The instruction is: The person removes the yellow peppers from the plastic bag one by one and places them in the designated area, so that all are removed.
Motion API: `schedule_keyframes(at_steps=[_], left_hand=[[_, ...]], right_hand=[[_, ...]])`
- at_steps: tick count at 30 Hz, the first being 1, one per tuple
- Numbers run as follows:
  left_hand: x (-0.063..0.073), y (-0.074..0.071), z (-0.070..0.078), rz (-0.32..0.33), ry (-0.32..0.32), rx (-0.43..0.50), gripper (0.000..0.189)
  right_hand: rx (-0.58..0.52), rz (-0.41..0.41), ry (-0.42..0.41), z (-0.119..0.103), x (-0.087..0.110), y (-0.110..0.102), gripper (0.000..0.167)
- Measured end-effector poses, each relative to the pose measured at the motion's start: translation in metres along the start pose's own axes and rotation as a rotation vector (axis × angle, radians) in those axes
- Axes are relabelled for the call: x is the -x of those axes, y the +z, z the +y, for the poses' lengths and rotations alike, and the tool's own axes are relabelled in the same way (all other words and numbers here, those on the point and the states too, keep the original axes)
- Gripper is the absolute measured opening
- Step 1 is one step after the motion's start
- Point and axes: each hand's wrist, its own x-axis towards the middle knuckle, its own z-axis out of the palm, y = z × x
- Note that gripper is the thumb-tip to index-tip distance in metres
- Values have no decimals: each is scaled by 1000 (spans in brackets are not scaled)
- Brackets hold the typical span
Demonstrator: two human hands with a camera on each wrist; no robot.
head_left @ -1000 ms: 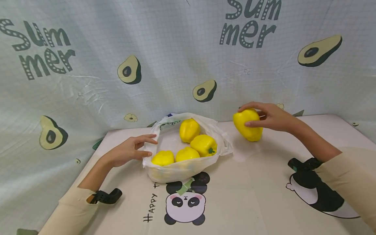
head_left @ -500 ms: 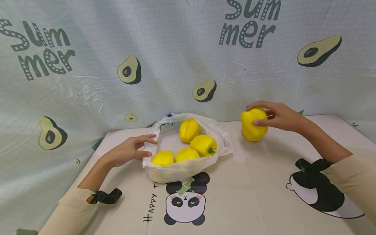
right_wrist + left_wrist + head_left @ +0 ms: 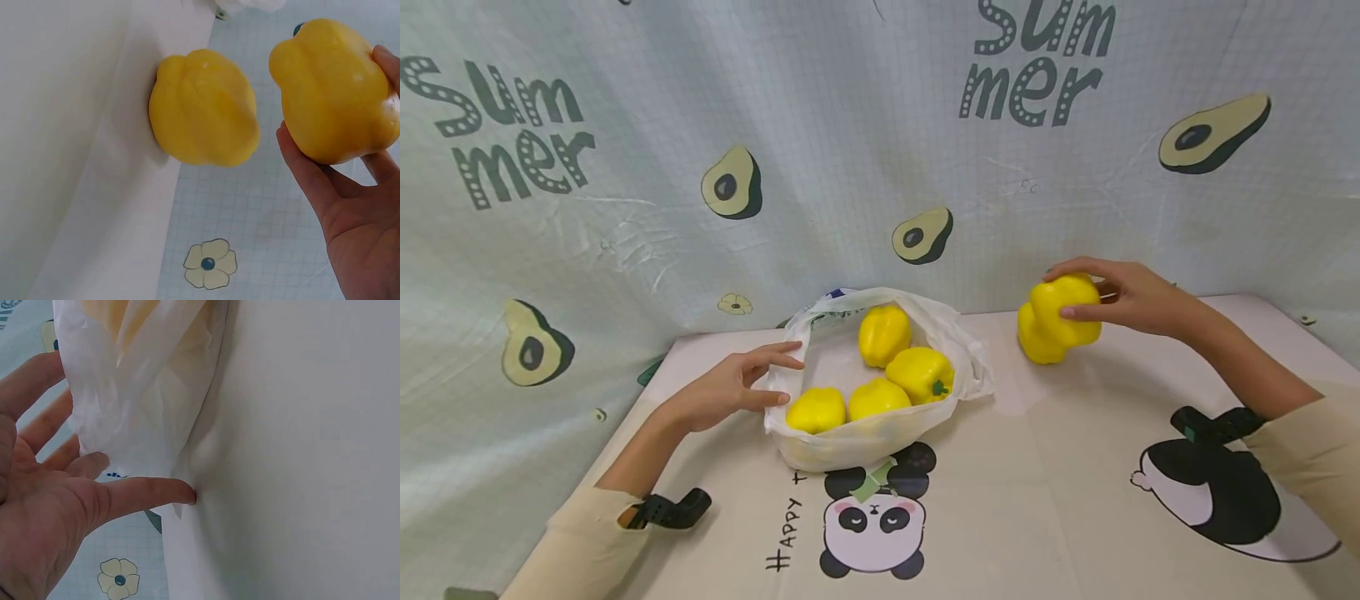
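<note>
My right hand grips a yellow bell pepper, thumb on the near side and fingers over the top. In the right wrist view, this held pepper is apart from a second yellow bell pepper, which sits on the table. In the head view the held one partly covers that second pepper. A white plastic bag lies with its mouth wide, several yellow bell peppers inside. My left hand rests at the bag's left rim, fingers and thumb extended and spread.
A pale table cover with printed pandas lies under everything. Behind it hangs a light curtain printed with avocados and lettering, close to the table's back edge. A black strap device sits on the left wrist.
My right hand has moved to the right with its pepper, away from the bag, and the second pepper has come into view behind it. The left hand and the bag stay put.
</note>
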Motion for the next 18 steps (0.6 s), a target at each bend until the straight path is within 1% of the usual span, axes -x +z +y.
schedule_keyframes(at_steps=[6,13,18], left_hand=[[4,3,9,4,4,-81,54],[8,5,18,-13,5,-91,56],[10,4,21,-23,-9,-81,58]], right_hand=[[24,7,17,4,4,-5,45],[32,18,62,6,8,-10,46],[19,8,62,9,9,-10,47]])
